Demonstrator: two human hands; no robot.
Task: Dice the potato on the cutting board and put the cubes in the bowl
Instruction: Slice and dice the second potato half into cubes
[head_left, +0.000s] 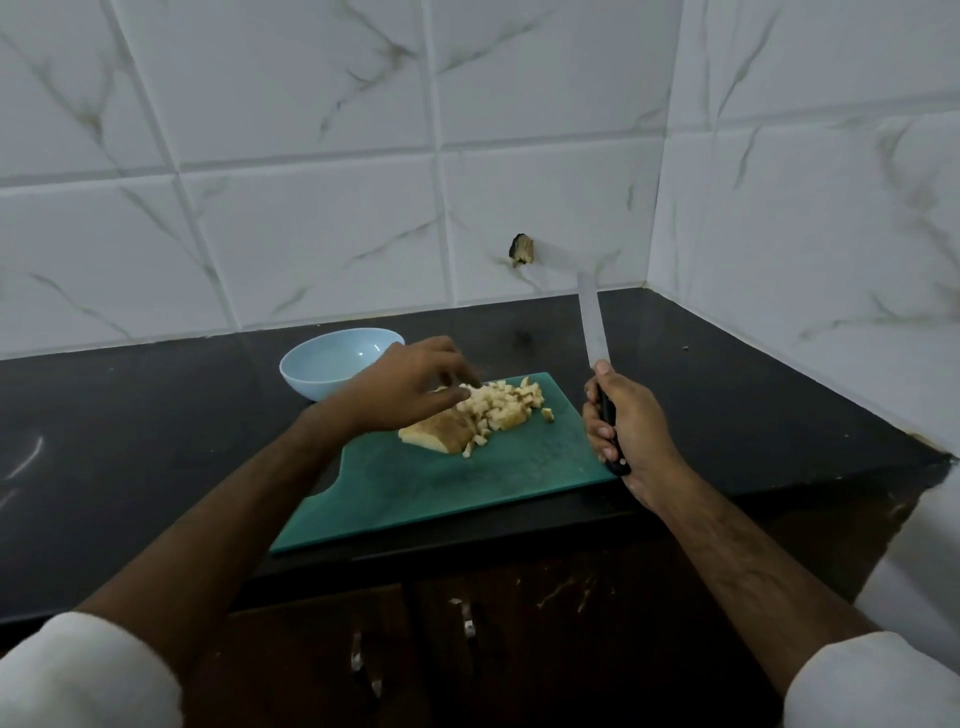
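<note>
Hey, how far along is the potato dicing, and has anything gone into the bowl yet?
Partly done. A pile of cubes lies on the cutting board. One uncut potato piece remains beside it. The left hand reaches over the cubes, while the right hand holds the knife raised off the board. The bowl looks empty, so the last cuts and the transfer are left.

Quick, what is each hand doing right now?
Left hand: open, fingers reaching onto the potato cubes on the cutting board.
Right hand: closed grip on the knife, blade pointing up and away.
</note>
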